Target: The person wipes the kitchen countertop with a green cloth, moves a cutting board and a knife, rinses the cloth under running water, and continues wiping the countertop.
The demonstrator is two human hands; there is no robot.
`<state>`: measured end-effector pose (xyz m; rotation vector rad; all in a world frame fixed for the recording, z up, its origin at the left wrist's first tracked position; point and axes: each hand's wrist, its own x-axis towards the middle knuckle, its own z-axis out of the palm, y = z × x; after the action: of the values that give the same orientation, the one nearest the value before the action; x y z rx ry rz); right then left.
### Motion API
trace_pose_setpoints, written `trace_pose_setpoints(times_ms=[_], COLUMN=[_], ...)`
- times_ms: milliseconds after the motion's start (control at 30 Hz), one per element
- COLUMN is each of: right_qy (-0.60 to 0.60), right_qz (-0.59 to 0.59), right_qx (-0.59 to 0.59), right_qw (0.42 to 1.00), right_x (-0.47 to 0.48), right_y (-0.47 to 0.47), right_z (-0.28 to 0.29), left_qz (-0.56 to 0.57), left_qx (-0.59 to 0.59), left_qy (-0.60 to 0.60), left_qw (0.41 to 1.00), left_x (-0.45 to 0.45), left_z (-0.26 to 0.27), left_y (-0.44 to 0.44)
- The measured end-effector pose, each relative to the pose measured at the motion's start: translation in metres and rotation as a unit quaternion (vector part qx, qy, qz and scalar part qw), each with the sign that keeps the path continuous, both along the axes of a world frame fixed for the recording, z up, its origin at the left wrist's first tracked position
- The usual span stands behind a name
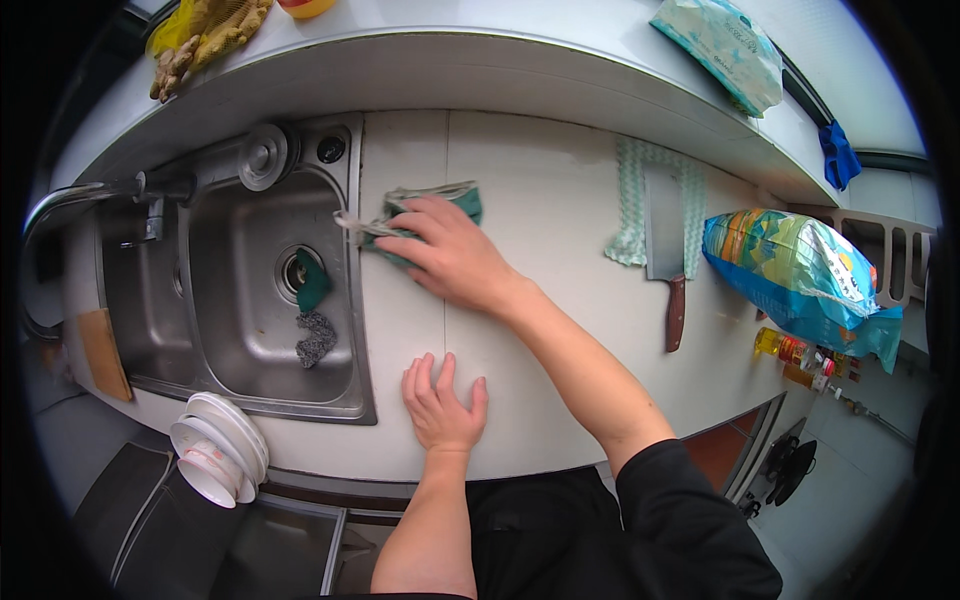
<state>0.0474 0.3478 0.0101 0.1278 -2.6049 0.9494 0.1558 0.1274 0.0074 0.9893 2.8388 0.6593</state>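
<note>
Under the fingers of my right hand (pixel 457 259), a crumpled green cloth with pale edging (pixel 465 199) is pressed on the white countertop (pixel 540 202), just right of the sink. Part of the cloth reaches over the sink's steel rim. My left hand (pixel 446 409) rests palm down on the counter nearer to me, fingers spread and holding nothing. In the right basin of the double steel sink (pixel 247 300), a dark green scouring pad (pixel 311 281) lies partly over the drain. A grey steel-wool scrubber (pixel 316 339) sits beside it.
A cleaver (pixel 664 225) with a wooden handle lies on a green-and-white cloth (pixel 630 195). Farther right are a blue plastic bag (pixel 795 277) and bottles (pixel 795 352). Stacked bowls (pixel 217 446) stand at the front left edge. The faucet (pixel 82 191) arches at left; a raised ledge (pixel 480 30) runs behind.
</note>
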Motion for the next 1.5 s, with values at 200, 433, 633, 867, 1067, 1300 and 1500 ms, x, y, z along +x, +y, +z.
trace_pose_setpoints(times_ms=[200, 433, 633, 867, 1067, 1300, 1500], right_qy=[-0.025, -0.025, -0.033, -0.031, -0.036, -0.094, -0.048], right_qz=[-0.441, -0.539, -0.278, -0.076, -0.217, -0.092, -0.216], right_qx=[0.071, 0.092, 0.001, 0.034, 0.067, 0.085, 0.097], right_qw=[0.895, 0.837, 0.96, 0.996, 0.973, 0.988, 0.97], right_x=[0.084, 0.05, -0.014, 0.01, -0.02, 0.04, -0.015], right_y=[0.08, 0.093, 0.01, -0.024, 0.0, -0.022, -0.021], right_z=[-0.015, -0.024, -0.006, 0.006, -0.001, 0.015, 0.001], left_qz=[0.002, 0.001, -0.002, 0.002, -0.003, 0.004, -0.007], left_qx=[0.017, 0.02, 0.005, 0.011, 0.003, 0.022, 0.018], left_qy=[-0.01, -0.001, -0.002, -0.006, 0.002, 0.003, 0.0], left_qw=[1.0, 1.0, 1.0, 1.0, 1.0, 1.0, 1.0], left_x=[0.004, 0.003, 0.002, 0.003, 0.001, 0.003, 0.0], left_z=[-0.004, -0.001, -0.002, -0.003, 0.001, 0.001, 0.0], left_y=[-0.001, 0.002, 0.002, -0.001, 0.002, 0.002, 0.002])
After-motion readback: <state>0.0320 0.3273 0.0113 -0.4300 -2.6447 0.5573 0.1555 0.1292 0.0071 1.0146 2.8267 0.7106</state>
